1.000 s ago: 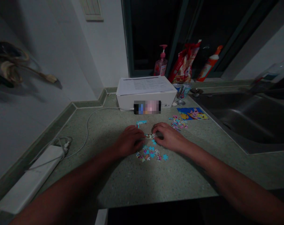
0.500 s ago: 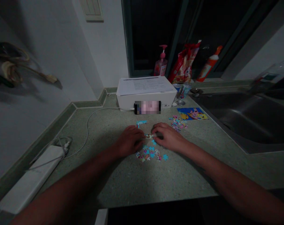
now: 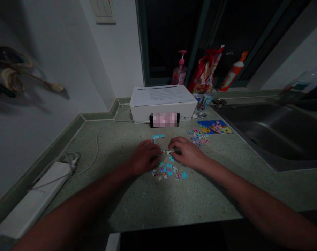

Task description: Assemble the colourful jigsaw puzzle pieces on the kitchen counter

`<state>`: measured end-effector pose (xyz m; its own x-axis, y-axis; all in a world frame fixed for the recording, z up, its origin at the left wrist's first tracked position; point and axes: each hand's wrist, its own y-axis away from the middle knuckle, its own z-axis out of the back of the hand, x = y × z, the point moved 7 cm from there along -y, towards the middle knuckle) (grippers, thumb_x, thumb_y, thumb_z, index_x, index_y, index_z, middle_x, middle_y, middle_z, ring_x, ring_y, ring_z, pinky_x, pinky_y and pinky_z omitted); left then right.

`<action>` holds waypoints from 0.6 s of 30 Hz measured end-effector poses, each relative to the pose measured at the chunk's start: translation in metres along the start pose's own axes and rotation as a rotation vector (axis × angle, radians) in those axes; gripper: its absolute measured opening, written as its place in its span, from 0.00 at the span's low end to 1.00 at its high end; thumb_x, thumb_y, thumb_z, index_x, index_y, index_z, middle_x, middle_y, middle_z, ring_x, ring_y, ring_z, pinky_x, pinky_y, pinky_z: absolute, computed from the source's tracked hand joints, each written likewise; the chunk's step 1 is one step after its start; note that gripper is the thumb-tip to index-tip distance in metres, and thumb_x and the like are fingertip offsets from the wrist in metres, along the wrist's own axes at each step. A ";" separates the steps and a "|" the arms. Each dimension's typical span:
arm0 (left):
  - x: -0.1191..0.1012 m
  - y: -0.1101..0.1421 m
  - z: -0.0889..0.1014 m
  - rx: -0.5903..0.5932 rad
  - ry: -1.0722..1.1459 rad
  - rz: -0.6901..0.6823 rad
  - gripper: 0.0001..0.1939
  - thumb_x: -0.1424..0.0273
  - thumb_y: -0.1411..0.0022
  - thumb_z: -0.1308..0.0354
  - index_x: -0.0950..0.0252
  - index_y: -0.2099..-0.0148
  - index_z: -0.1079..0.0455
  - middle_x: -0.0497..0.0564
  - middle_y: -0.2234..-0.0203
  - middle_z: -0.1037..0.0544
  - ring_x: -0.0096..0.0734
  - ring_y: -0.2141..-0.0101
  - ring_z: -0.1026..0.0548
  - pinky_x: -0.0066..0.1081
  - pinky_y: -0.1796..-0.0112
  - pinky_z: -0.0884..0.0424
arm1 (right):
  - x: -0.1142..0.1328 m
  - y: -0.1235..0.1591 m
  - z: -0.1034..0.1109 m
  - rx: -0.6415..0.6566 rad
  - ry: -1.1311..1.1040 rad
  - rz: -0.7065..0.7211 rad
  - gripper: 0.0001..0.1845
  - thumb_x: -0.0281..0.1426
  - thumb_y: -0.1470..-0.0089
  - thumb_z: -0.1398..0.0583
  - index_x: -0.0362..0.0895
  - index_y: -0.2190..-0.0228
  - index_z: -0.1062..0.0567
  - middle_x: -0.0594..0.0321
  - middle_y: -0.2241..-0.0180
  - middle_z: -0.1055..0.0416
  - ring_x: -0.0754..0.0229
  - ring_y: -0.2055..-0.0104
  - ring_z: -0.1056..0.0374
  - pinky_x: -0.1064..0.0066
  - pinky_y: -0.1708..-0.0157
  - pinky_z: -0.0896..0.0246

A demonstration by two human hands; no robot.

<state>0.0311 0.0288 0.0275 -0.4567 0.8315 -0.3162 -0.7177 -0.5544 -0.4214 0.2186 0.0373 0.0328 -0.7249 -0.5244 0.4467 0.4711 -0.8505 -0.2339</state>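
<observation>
A short joined strip of jigsaw puzzle pieces [image 3: 166,152] lies on the countertop between my hands. My left hand [image 3: 147,157] has its fingers closed on the strip's left end. At the right end, my right hand [image 3: 186,150] pinches the strip with curled fingers. Just beyond my hands sits a light-blue joined corner of the puzzle [image 3: 157,136], partly hidden by my left hand. Nearer to me, several loose blue and mixed-colour puzzle pieces [image 3: 169,173] are scattered. A second pile of pieces [image 3: 199,138] lies to the right.
A phone [image 3: 165,120] on a cable leans against a white box [image 3: 163,101]. A colourful picture card [image 3: 215,127] lies near the metal sink [image 3: 273,129]. At left is a white power strip [image 3: 40,195]. A pump bottle [image 3: 179,71] stands by the window.
Both hands stay at the puzzle strip in almost the same position. The strip and the loose pieces show no visible shift. Only the blurred phone screen looks different.
</observation>
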 end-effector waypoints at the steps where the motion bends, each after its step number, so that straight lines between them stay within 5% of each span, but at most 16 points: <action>1: 0.000 0.000 0.000 0.001 0.000 -0.001 0.08 0.69 0.27 0.39 0.59 0.49 0.22 0.52 0.54 0.15 0.42 0.53 0.20 0.48 0.44 0.28 | 0.000 0.000 0.000 -0.002 0.001 -0.001 0.08 0.25 0.39 0.34 0.47 0.58 0.18 0.51 0.49 0.20 0.45 0.44 0.25 0.50 0.40 0.29; 18: 0.001 0.000 -0.001 0.022 0.017 0.023 0.09 0.71 0.28 0.39 0.59 0.49 0.21 0.52 0.53 0.15 0.42 0.51 0.20 0.49 0.42 0.29 | 0.002 0.000 -0.001 -0.031 0.012 0.005 0.08 0.24 0.40 0.34 0.47 0.60 0.20 0.52 0.52 0.20 0.45 0.45 0.25 0.51 0.43 0.29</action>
<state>0.0310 0.0298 0.0263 -0.4646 0.8176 -0.3401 -0.7183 -0.5726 -0.3952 0.2167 0.0358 0.0324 -0.7287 -0.5291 0.4347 0.4592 -0.8485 -0.2629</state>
